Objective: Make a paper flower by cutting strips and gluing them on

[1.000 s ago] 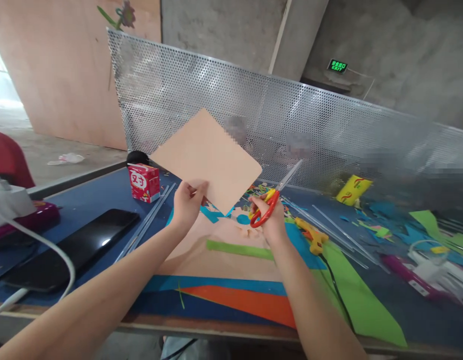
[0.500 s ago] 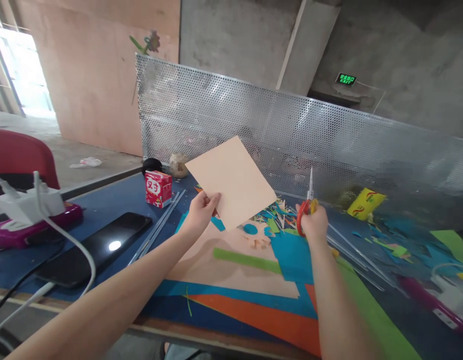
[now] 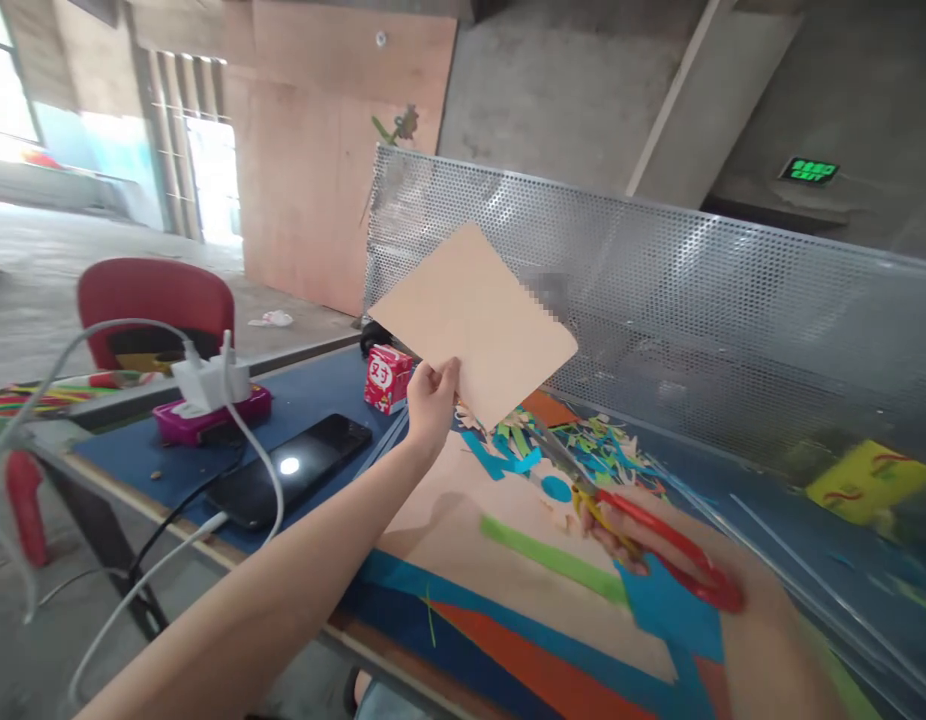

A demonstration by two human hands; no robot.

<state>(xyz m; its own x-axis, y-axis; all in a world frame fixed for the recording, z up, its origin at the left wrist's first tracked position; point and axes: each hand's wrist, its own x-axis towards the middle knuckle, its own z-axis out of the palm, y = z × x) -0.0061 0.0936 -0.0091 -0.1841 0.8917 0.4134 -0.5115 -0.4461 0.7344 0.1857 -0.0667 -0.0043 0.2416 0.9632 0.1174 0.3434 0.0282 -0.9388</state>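
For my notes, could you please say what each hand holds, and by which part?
Left hand: paper, by its lower left edge. Right hand: scissors, by the handles.

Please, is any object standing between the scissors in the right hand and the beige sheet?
Nothing visible stands between the scissors in the right hand and the beige sheet. The paper scraps near the blades lie on the table.
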